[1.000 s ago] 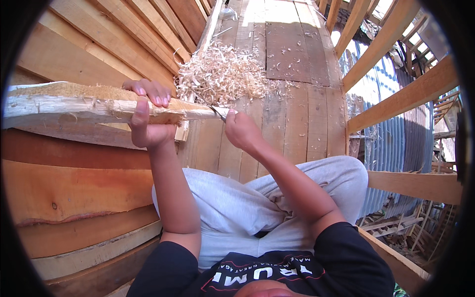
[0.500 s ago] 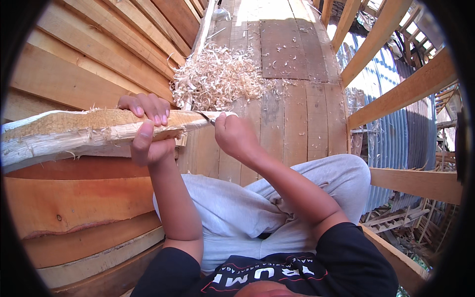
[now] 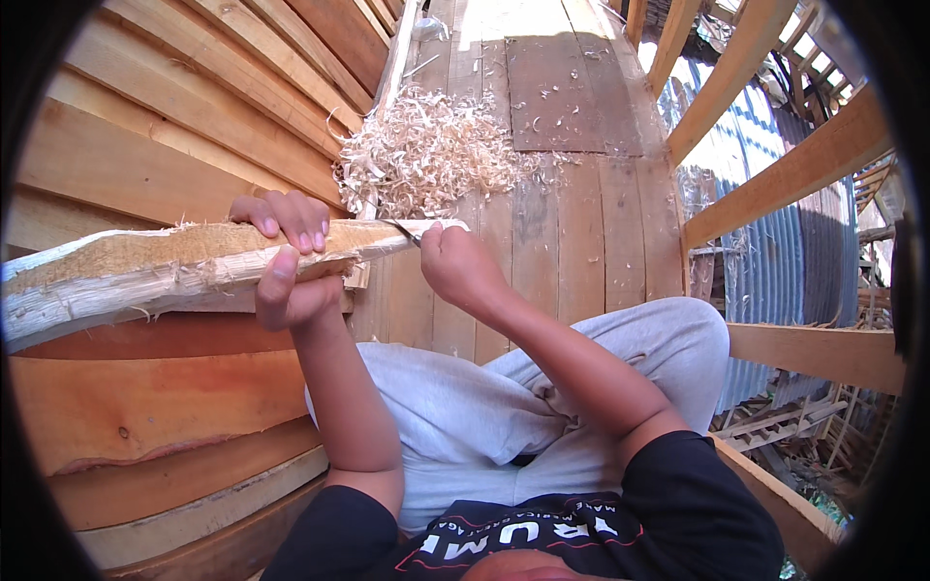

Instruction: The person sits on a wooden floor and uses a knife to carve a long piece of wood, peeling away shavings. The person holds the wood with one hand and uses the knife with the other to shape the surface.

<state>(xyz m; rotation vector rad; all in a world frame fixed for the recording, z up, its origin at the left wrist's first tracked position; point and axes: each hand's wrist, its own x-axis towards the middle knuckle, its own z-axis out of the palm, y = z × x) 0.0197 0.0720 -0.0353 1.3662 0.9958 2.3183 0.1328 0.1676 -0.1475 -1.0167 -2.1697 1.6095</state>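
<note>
A long, roughly hewn piece of wood reaches in from the left edge and narrows toward the middle, its pale surface splintered in places. My left hand wraps round it, fingers over the far side and thumb on the near side. Close to the wood's narrow right end, my right hand is closed in a fist on a knife. The thin dark blade lies across the wood and points left; the handle is hidden inside the fist.
Curled wood shavings lie heaped on the plank floor beyond the hands. Stacked boards line the left side. On the right stands a wooden railing, with corrugated metal sheets behind it. My crossed legs are below the hands.
Both hands keep their grips and nearly the same places. The wood's left part sits slightly lower in the picture, and the whole view has shifted a little.
</note>
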